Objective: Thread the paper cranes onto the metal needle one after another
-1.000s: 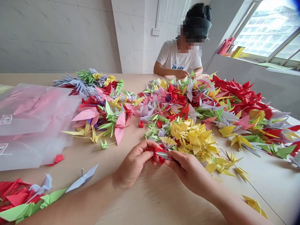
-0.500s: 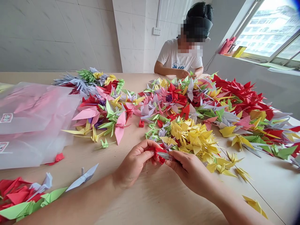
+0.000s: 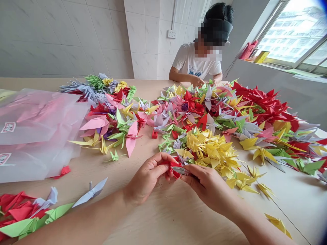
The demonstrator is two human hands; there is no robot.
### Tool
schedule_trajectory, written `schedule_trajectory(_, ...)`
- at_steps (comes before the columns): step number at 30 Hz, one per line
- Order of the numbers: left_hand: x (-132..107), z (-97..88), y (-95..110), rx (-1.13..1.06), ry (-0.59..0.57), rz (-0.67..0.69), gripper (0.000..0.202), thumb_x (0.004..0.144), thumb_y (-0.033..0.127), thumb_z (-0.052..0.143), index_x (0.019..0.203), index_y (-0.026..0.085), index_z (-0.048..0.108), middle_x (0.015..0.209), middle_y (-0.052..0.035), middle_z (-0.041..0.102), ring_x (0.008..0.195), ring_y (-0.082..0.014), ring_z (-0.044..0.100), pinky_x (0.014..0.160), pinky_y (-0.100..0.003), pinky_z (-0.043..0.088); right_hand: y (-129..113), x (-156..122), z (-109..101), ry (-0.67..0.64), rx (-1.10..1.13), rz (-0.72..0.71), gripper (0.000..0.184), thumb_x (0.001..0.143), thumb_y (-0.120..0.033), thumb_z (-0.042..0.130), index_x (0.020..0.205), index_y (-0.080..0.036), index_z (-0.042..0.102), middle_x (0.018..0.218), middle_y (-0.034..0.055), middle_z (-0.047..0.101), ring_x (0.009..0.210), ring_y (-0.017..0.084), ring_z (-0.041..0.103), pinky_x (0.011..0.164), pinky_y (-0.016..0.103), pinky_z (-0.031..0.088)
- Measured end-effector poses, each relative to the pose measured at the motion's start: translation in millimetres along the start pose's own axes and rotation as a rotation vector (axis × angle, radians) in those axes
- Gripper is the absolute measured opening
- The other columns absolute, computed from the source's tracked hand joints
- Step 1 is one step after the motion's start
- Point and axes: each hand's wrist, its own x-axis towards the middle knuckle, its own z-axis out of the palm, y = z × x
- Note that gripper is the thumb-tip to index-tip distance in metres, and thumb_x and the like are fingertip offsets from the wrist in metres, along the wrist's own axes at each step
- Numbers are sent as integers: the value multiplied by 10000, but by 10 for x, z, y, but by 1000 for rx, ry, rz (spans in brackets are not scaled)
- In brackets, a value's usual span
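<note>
Between the fingertips of my left hand [image 3: 150, 173] is a small red piece of folded paper [image 3: 174, 166], mostly covered by the fingers. My right hand [image 3: 201, 182] grips a small silver, pointed metal tool [image 3: 179, 169]. Its tip lies against the red paper; whether it is scissors, snips or a clipper I cannot tell. Both hands meet just above the tabletop. Close beyond them is a heap of yellow paper cranes [image 3: 209, 148], and a small green crane [image 3: 114, 156] lies to the left.
A big multicoloured heap of folded cranes [image 3: 189, 105] spreads across the table [image 3: 163, 214]. Translucent plastic sleeves [image 3: 51, 143] lie at the left, with red, green and lilac cranes [image 3: 22, 212] nearer me. Across the table sits a co-worker [image 3: 196, 63], hands at the heap.
My hands, the red paper and the metal tool hold almost the same pose. The co-worker's hands have shifted slightly, and the view has moved a little.
</note>
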Motion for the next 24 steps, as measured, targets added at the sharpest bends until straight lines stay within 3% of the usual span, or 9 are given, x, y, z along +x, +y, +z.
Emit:
schedule_trajectory(12,5,8,5,26,19,14,116,794,170,513,851,182,613,728,-4,567,669,-125,497,638,-243,394,2,4,-24,-44,-16,18,244,930,-346,421,781,-186,529,661,-2,543,553,122,450,514,224,320)
schedule_trajectory(24,12,23,22,11,23,16,112,793,170,513,850,175,610,709,1,558,670,-128,498,635,-249,393,6,27,-11,-35,-14,32,253,929,-314,410,712,-197,466,597,-22,487,504,114,391,479,222,298)
